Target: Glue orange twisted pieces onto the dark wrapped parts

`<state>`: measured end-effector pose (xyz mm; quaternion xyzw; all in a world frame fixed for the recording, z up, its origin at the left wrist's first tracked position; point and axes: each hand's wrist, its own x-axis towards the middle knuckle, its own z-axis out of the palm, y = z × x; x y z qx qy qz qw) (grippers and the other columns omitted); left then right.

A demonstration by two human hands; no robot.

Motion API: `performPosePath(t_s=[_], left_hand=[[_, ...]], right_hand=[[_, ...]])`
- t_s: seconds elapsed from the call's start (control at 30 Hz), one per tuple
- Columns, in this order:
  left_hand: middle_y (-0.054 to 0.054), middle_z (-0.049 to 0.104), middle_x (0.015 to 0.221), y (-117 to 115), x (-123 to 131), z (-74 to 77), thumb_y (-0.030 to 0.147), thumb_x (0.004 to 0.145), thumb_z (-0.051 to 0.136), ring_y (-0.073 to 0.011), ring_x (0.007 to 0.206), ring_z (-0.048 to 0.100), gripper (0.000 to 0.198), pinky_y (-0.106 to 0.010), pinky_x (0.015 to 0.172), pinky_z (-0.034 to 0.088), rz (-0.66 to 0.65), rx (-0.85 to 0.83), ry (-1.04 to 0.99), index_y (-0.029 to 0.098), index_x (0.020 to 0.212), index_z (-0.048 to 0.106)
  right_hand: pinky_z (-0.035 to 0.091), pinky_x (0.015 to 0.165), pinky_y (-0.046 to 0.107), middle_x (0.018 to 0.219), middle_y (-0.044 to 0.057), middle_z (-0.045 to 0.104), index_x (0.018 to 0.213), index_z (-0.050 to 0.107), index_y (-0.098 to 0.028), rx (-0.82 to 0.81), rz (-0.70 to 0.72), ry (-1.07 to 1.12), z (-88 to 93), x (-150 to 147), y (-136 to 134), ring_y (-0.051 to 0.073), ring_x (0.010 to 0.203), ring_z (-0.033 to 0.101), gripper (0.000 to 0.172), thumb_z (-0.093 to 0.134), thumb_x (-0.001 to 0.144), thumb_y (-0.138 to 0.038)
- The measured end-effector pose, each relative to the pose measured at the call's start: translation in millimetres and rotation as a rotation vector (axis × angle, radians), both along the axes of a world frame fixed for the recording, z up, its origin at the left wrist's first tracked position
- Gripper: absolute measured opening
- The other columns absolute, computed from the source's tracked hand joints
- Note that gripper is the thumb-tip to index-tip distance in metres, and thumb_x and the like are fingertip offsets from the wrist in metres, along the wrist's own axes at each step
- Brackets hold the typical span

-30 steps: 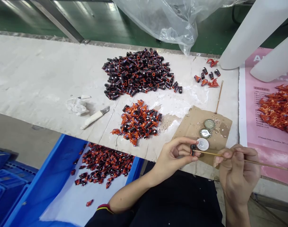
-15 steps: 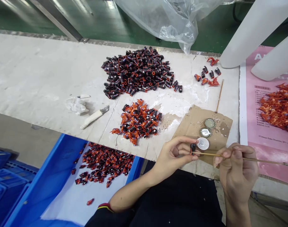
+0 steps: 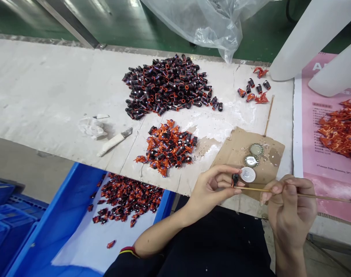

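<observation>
Black cylindrical piece (image 3: 235,179), no bigger than a fingertip and with a trace of orange at its lower edge, sits in the narrow pinch of the left hand (image 3: 214,188), held between the thumb and fingertips at the near edge of a cardboard sheet (image 3: 275,157). The right hand (image 3: 290,209) is closed in a pencil-like grip on a thin bamboo stick (image 3: 322,195), whose tip reaches across to touch the lower part of the piece; exactly where it meets the piece is too small to tell. Just beside the pinch at 2 o'clock, a white round disc (image 3: 248,174) lies on the cardboard, with two crimped metal bottle caps (image 3: 251,161) (image 3: 256,149) in a line behind it at 1 o'clock. At 8 o'clock, below the table edge, an open blue plastic crate (image 3: 60,200) lined with a white sheet holds a loose heap of orange-and-black pieces (image 3: 129,200). More blue crates (image 3: 8,223) stand beyond it. On the table (image 3: 48,84), a mostly orange pile (image 3: 168,148) lies at 10 o'clock, a larger, darker pile (image 3: 166,86) at 11 o'clock, and a small scattered group (image 3: 253,90) at 12 o'clock. A white-handled knife (image 3: 113,142) and crumpled tissue (image 3: 91,128) lie farther left. At 2 o'clock, a pink printed sheet (image 3: 322,184) carries a bright orange heap (image 3: 342,132).
</observation>
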<state>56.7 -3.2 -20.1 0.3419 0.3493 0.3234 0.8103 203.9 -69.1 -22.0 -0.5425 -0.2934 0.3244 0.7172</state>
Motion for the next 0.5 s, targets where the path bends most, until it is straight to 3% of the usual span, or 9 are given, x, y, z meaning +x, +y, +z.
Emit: performPosePath(t_s=[0.23,0.5], left_hand=[[-0.004,0.076,0.085,0.0,0.3,0.3,0.011,0.069,0.083,-0.0136,0.081,0.073,0.029,-0.019,0.076,0.058,0.008,-0.002,-0.013,0.015,0.096,0.072],[-0.007,0.077,0.086,-1.5,-0.4,-0.4,0.018,0.07,0.084,-0.0189,0.085,0.075,0.032,-0.025,0.078,0.06,0.006,0.051,0.073,0.015,0.099,0.071]], right_hand=[[0.049,0.044,0.024,0.065,-0.007,0.062,0.088,0.058,-0.023,0.02,-0.003,-0.017,-0.7,-0.1,-0.7,0.01,0.049,0.06,0.004,0.059,0.091,-0.02],[0.047,0.043,0.024,0.065,-0.006,0.059,0.088,0.059,-0.024,0.096,-0.074,-0.077,0.8,2.3,-1.8,0.01,0.049,0.057,0.003,0.059,0.091,-0.022]])
